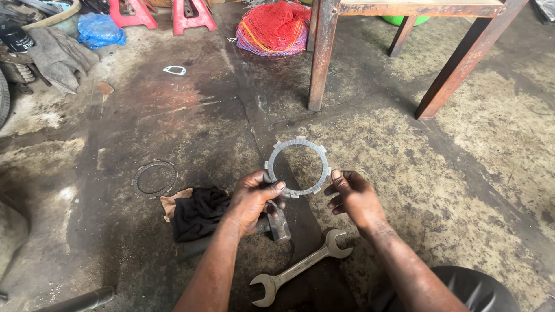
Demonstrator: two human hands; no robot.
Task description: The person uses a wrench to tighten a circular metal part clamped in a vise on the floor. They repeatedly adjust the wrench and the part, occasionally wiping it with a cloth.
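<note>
Ring of grey metal, flat and toothed with small tabs round its outer edge, is held up over the stained concrete floor between both hands. It is a circle, so it has no long axis; its open face is turned up toward the camera and tipped a little away, so the floor shows through the hole.

The left hand is closed on the ring's lower left edge, thumb on top and fingers curled beneath. The right hand is half open, its thumb and fingertips touching the ring's right edge in a light pinch, the other fingers loosely bent.

Just under the left hand lies a hammer, its head partly hidden by the fingers. Beside it to the left is a black rag. Near the person, between the forearms, an open-ended spanner lies slantwise on the floor. A second, darker ring lies flat on the floor well to the left. Farther off stand the rusty legs of a table, with a red net bag beside them.
</note>
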